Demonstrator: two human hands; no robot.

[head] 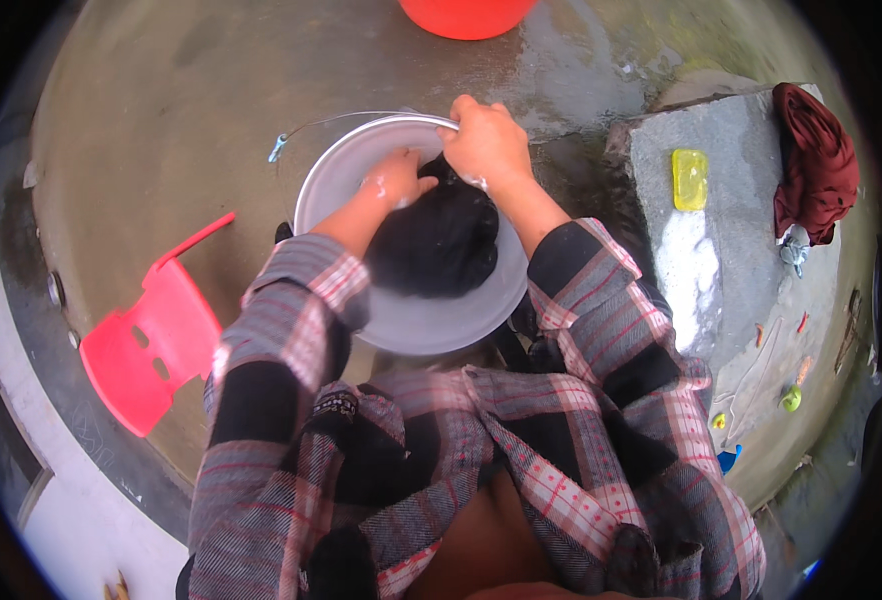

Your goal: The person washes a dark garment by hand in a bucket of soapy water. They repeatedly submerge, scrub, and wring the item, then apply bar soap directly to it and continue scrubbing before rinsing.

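A pale metal bucket (433,330) stands before me, its thin wire handle (351,115) reaching out past the far left rim. Black cloth (433,247) lies bunched inside it and looks wet. My left hand (397,180) is down in the bucket at the cloth's left edge, thumb against the fabric; its fingertips are partly hidden. At the far right rim, my right hand (490,142) is curled over the edge, with the cloth just below its wrist. White suds cling to both wrists.
Left of me is a red plastic chair (160,337); a red tub (467,19) stands ahead. On the stone slab (748,150) at right lie a yellow soap bar (689,180), white foam (685,270) and maroon cloth (816,165). The concrete floor (148,135) is partly wet.
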